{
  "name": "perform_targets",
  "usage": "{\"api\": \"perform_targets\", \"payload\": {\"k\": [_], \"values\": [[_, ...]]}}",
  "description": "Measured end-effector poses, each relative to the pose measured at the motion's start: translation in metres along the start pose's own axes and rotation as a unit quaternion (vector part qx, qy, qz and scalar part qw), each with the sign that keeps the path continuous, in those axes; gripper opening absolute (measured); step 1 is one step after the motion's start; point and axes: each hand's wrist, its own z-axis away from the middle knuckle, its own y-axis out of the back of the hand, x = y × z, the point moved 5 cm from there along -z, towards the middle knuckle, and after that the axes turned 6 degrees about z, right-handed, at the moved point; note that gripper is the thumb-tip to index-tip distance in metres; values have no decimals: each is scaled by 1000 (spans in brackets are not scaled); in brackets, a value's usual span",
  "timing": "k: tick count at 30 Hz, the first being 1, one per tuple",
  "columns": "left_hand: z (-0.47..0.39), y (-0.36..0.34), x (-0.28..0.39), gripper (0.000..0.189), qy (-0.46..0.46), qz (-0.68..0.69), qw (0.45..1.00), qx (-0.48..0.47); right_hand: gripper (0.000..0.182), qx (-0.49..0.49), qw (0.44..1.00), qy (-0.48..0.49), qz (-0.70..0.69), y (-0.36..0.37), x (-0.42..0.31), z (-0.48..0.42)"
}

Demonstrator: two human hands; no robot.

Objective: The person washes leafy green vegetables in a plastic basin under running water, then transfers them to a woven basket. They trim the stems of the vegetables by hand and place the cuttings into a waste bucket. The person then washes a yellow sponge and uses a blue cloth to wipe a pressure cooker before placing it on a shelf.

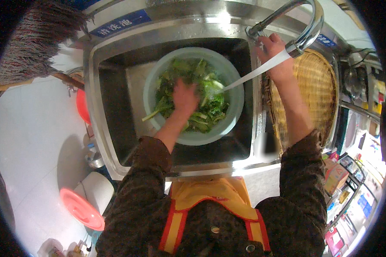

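A pale round plastic basin (236,106) full of leafy greens (209,112) stands in a stainless steel sink (114,106). My left hand (186,96) is down among the leaves near the basin's middle, blurred, its fingertips partly hidden. From the curved chrome faucet (313,29) a stream of water (254,72) runs slantwise into the basin, onto the greens. My right hand (273,51) is at the faucet's base, behind the stream, with its fingers around the small handle there. One stalk pokes over the basin's left rim.
A woven wicker tray (315,93) lies right of the sink, under my right forearm. Left of the sink are a mop head (38,41) and a white bucket (98,189) beside a pink plastic lid (82,208). Shelves with boxes (336,176) stand at the lower right.
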Motion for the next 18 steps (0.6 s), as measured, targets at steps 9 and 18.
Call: {"api": "perform_targets", "payload": {"k": [9, 18], "values": [[9, 47, -26, 45, 29, 204, 978, 40, 34, 32, 970, -164, -176, -61, 91, 6], [-15, 11, 16, 62, -36, -12, 999, 6, 33, -12, 930, -283, -233, -21, 19, 53]]}}
